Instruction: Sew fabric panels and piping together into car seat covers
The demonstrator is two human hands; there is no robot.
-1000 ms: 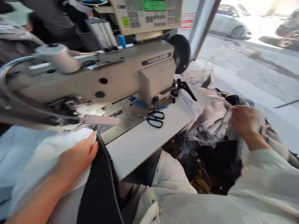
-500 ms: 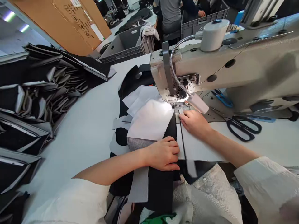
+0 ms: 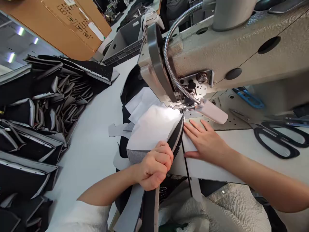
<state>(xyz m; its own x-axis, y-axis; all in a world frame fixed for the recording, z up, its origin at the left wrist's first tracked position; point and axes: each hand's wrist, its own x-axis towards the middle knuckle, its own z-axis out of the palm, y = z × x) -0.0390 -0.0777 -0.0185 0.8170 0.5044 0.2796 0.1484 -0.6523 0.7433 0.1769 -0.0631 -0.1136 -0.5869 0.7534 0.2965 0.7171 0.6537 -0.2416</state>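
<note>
My left hand [image 3: 156, 166] is closed around the dark fabric strip [image 3: 175, 137], whose zipper-like edge curves up toward the sewing machine's needle area [image 3: 182, 108]. White fabric [image 3: 154, 127] lies bunched above that hand, lit by the machine's lamp [image 3: 211, 111]. Flat on the table, just right of the needle area, rests my right hand [image 3: 205, 141], its fingers spread and holding nothing. A narrow dark strip with a pale end runs down over the table edge, left of my right palm. Under the presser foot, the fabric's exact position is hidden.
Black-handled scissors [image 3: 277, 138] and blue snips [image 3: 248, 96] lie at the right. Stacked dark fabric pieces [image 3: 43, 138] fill the left side. Behind the table [image 3: 89, 129] are a grey crate [image 3: 125, 46] and a cardboard box [image 3: 65, 27].
My left hand has closed into a fist, lifting and turning the dark fabric's edge. My right hand has let go of the narrow strip and flattened out. The view has moved closer to the machine.
</note>
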